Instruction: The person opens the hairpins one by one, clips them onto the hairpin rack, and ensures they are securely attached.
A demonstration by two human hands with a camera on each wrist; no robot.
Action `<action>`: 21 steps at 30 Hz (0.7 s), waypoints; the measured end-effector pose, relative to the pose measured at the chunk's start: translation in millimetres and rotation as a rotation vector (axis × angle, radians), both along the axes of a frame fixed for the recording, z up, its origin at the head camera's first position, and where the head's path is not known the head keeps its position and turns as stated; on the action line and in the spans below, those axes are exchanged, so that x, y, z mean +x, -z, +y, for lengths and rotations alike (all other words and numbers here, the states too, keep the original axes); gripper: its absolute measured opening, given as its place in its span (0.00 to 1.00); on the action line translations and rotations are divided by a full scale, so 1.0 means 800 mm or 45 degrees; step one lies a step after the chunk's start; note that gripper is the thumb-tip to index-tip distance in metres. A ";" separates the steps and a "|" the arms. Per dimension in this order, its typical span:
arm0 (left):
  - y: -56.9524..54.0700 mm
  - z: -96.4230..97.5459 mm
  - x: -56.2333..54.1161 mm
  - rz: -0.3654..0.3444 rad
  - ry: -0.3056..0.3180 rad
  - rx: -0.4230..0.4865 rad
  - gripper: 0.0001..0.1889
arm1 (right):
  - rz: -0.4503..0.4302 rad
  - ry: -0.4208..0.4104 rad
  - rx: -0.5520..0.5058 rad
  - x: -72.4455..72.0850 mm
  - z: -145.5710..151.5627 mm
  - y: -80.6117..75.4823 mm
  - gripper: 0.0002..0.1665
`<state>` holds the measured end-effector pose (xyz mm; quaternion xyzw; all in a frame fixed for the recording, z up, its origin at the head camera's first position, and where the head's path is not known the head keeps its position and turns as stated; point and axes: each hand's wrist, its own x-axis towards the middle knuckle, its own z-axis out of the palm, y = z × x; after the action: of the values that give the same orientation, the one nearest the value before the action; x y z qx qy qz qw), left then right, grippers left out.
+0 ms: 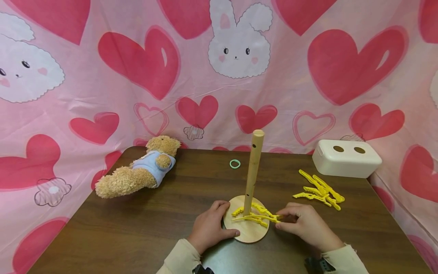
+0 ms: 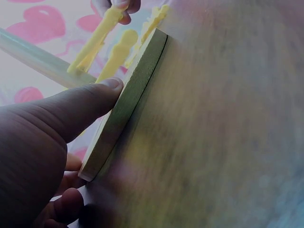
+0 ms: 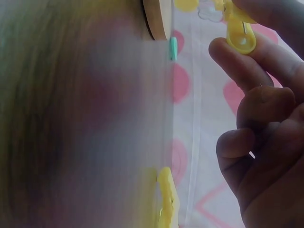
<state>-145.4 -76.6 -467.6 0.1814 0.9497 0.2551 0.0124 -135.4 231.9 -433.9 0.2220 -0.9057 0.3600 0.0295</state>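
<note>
A wooden stand with a round base [image 1: 247, 234] and an upright post [image 1: 254, 167] with small holes stands on the table. My left hand [image 1: 209, 228] holds the base at its left side, thumb over the near edge and fingers along the far left rim. My right hand [image 1: 306, 224] pinches the end of a yellow hair clip [image 3: 241, 40], whose long part reaches over the base close to the post. More yellow hair clips [image 2: 118, 52] lie on the base around the foot of the post, partly overlapped by the held one in the head view.
Several yellow hair clips [image 1: 321, 190] lie in a heap on the right. Behind them stands a white box [image 1: 345, 163] with two round holes. A mint-green ring [image 1: 235, 164] lies behind the post. At the back left lies a teddy bear [image 1: 147, 167] in a blue top.
</note>
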 end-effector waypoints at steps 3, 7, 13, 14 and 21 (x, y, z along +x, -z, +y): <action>-0.001 0.000 0.000 0.004 0.004 -0.003 0.47 | 0.017 -0.005 -0.009 0.000 -0.006 0.001 0.09; 0.000 0.000 0.000 0.006 0.010 -0.003 0.47 | 0.045 -0.023 -0.042 0.001 -0.013 0.001 0.09; 0.000 0.000 -0.001 -0.003 0.007 -0.014 0.47 | 0.103 -0.047 -0.077 0.000 -0.022 0.004 0.10; 0.000 0.000 -0.001 -0.006 0.007 -0.016 0.47 | 0.107 -0.045 -0.078 0.000 -0.023 0.005 0.10; 0.000 0.000 -0.002 -0.002 0.013 -0.022 0.47 | 0.067 -0.015 -0.053 -0.003 -0.034 0.007 0.10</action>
<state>-147.0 -76.7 -467.9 0.1861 0.9508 0.2470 0.0160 -138.2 205.0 -439.3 0.2360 -0.8956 0.3729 0.0557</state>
